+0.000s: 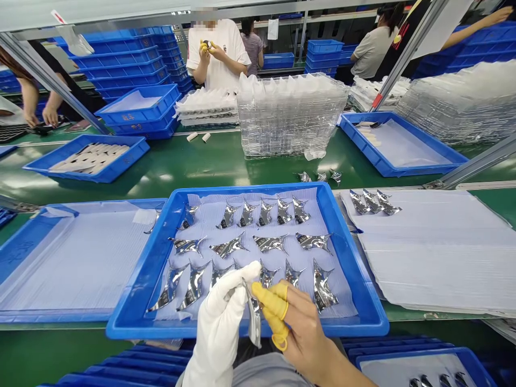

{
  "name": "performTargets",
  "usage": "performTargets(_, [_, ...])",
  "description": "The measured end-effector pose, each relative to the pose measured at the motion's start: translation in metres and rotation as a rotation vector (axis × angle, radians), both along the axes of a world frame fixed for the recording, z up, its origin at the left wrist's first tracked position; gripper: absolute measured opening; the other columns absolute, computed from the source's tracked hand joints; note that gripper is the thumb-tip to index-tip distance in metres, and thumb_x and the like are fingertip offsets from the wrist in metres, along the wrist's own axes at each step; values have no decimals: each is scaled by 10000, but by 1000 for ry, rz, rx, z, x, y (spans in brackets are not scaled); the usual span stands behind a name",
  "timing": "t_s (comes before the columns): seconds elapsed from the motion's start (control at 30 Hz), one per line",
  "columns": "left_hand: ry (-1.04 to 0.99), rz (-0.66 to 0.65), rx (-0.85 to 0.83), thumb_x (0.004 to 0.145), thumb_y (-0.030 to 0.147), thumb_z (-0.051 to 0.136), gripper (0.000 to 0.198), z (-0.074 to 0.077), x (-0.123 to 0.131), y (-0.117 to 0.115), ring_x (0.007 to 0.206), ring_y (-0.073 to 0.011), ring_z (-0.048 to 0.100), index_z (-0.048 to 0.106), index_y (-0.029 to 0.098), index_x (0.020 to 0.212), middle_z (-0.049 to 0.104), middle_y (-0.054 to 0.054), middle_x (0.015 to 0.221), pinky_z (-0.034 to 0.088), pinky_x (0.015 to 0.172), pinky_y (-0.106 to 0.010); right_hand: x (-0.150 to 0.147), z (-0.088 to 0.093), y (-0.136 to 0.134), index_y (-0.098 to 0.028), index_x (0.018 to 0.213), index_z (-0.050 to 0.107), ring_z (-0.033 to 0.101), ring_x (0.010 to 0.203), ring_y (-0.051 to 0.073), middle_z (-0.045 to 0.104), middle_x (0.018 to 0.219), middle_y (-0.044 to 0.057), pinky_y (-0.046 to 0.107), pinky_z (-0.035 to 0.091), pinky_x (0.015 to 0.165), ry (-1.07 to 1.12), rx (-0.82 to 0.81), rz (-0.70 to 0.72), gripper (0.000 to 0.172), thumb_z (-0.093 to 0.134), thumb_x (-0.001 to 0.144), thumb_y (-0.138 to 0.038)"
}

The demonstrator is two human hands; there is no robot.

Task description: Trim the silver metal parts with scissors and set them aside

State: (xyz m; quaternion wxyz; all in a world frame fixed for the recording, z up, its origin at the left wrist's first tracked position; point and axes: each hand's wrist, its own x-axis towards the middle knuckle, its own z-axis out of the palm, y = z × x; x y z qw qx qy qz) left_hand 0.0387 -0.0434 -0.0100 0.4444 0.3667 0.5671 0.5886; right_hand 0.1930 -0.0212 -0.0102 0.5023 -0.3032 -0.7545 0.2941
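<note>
Shiny metal piece point(253, 320) pinched between gloved left hand point(220, 317) and finger-cotted right hand point(302, 333) above blue tray point(242, 190).

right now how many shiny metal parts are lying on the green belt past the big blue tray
3, in a row on the green belt, just beyond the blue tray: left part, middle part, right part. None seems hidden.

Metal parts point(270, 243) in rows in a tray point(137, 269), another tray point(80, 317) left, a sheet point(435, 252) right.
</note>
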Motion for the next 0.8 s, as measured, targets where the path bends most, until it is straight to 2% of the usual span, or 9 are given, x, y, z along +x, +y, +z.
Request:
performTargets(0.17, [-26, -26, 6, 904, 453, 730, 304, -3, -2, -2, 1112, -267, 741, 817, 261, 1124, 789, -105, 1209, 581, 1016, -377, 0, -1, 1, -220, 1433, 611, 525, 636, 199, 637, 740, 35, 310, 429, 544, -61, 22, -13, 470, 425, 1016, -108])
performTargets(0.3, [-53, -41, -20, 898, 483, 729, 347, -3, 0, -2, 1116, -286, 739, 816, 235, 1125, 789, -127, 1193, 583, 1011, -398, -2, -2, 0, -217, 1411, 629, 499, 607, 195, 596, 695, 22, 304, 409, 533, -43, 29, -36, 485, 388, 1009, -91])
performTargets(0.4, [-92, -45, -37, 892, 481, 737, 362, -3, 1, 0, 1108, -288, 741, 810, 220, 1131, 793, -134, 1173, 584, 1006, -401, -5, -4, -3, -212, 1395, 646, 495, 594, 188, 580, 669, 10, 311, 442, 568, -19, 26, -64, 471, 392, 1016, -98])
performTargets(0.57, [-114, -44, -45, 870, 480, 758, 341, -3, 3, 2, 1079, -274, 749, 817, 225, 1089, 803, -118, 1151, 592, 986, -381, -8, -4, -6, -215, 1372, 669, 498, 593, 176, 590, 666, 0, 317, 465, 612, 7, -39, -74, 438, 422, 1027, -104])
performTargets(0.8, [-149, -46, -52, 864, 471, 765, 351, 0, 3, 2, 1065, -274, 753, 813, 216, 1101, 805, -119, 1142, 595, 978, -384, -6, 0, -3, -218, 1360, 672, 478, 582, 174, 594, 661, 0, 304, 433, 581, 25, -12, -55, 437, 394, 1040, -113])
